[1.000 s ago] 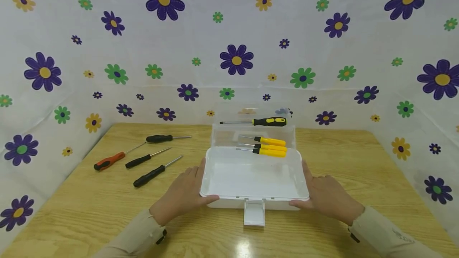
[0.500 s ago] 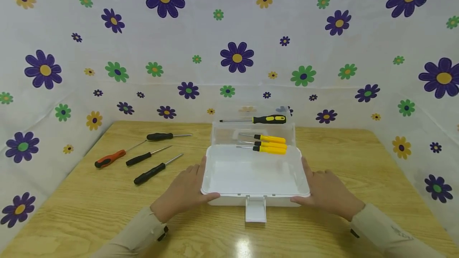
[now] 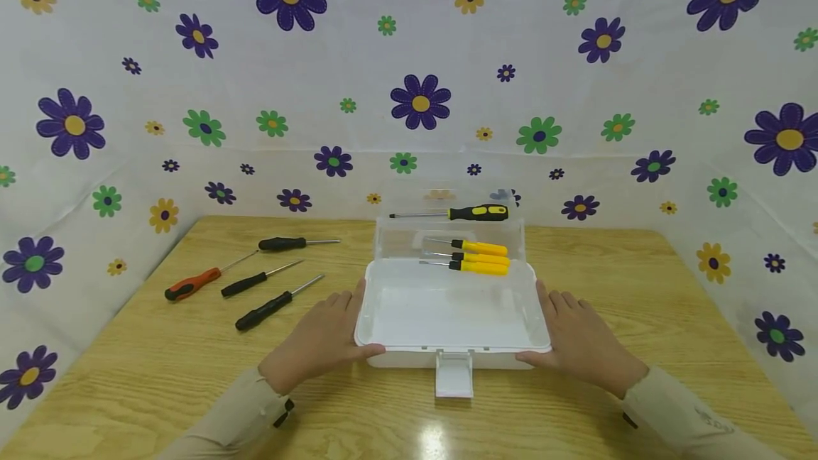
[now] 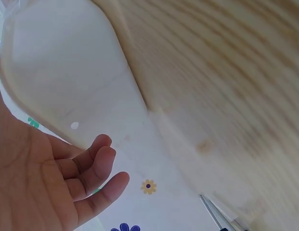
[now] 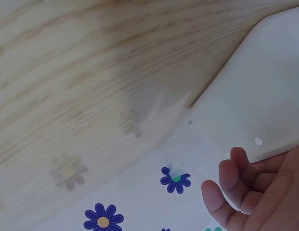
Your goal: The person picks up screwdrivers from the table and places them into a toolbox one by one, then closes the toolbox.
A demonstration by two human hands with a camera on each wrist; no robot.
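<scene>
Hands of one person rest at the two sides of a white plastic box with round corners (image 3: 447,314). The left hand (image 3: 319,336) is spread wide at one near corner, thumb along the front and first finger along the side. From its wrist I see the other fingers softly bent, close to the box wall. The right hand (image 3: 578,339) is just as wide at the other near corner. So the box sits right between them, flat on a light brown wooden table (image 3: 371,431).

The box is open, and its smooth white floor shows. Between the thumbs, a white plastic flap (image 3: 454,376) hangs down in front.

Past the fingertips, a see-through plastic lid (image 3: 399,241) is up at the back. One long black and yellow screwdriver (image 3: 478,213) and three small yellow-orange screwdrivers (image 3: 482,259) show there. I cannot tell if they are in the lid or behind it. The lowest one shows just over the back rim.

Left of the left hand, outside the box, lie an orange and black screwdriver (image 3: 193,284) and three black screwdrivers (image 3: 264,311). The nearest black one is close to that hand, not touching.
</scene>
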